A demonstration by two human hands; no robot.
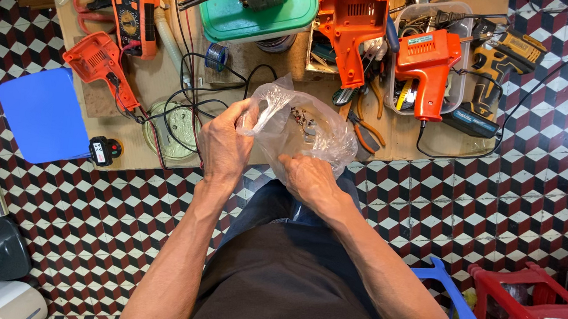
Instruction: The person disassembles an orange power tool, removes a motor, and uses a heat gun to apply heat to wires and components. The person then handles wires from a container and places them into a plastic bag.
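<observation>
A clear plastic bag [315, 129] with small metal parts inside hangs in front of me, above the low wooden workboard [286, 68]. My left hand [226, 145] pinches the bag's rim at its left side and holds it up. My right hand [307, 174] grips the bag from below, with its fingers pressed against or into the plastic. Whether those fingers are inside the bag I cannot tell.
On the board lie two orange tool-shell halves [101, 63] [351, 26], an orange multimeter [131, 6], an orange gun-shaped tool [428, 68] in a clear tub, a yellow cordless drill [494, 69], pliers [365, 126], a green lid [258, 2], black wires. Blue stool [43, 113] left; red crate [522, 304] right.
</observation>
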